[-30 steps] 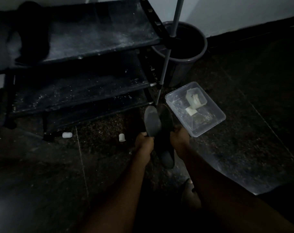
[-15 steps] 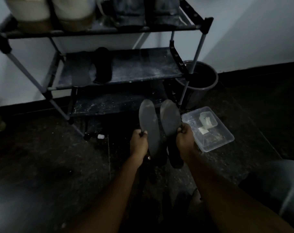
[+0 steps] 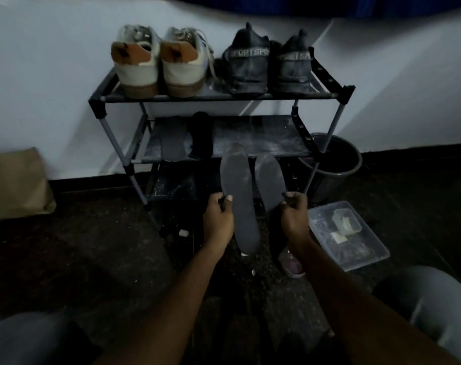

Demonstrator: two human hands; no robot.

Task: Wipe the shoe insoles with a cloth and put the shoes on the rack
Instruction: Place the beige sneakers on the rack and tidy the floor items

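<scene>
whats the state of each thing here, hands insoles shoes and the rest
left hand, grips left insole, held up before the rack
right hand, pinches right insole, also held up
white sneakers, on top shelf, heels outward
black sneakers, beside them, heels outward
spare insole, flat on middle shelf
clear container, lidless, on floor
bucket, upright by the rack

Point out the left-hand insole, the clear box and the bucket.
left-hand insole [image 3: 239,180]: head view, middle of its grey face.
clear box [image 3: 361,251]: head view, bare floor near its front.
bucket [image 3: 334,183]: head view, outer wall below the rim.
</scene>
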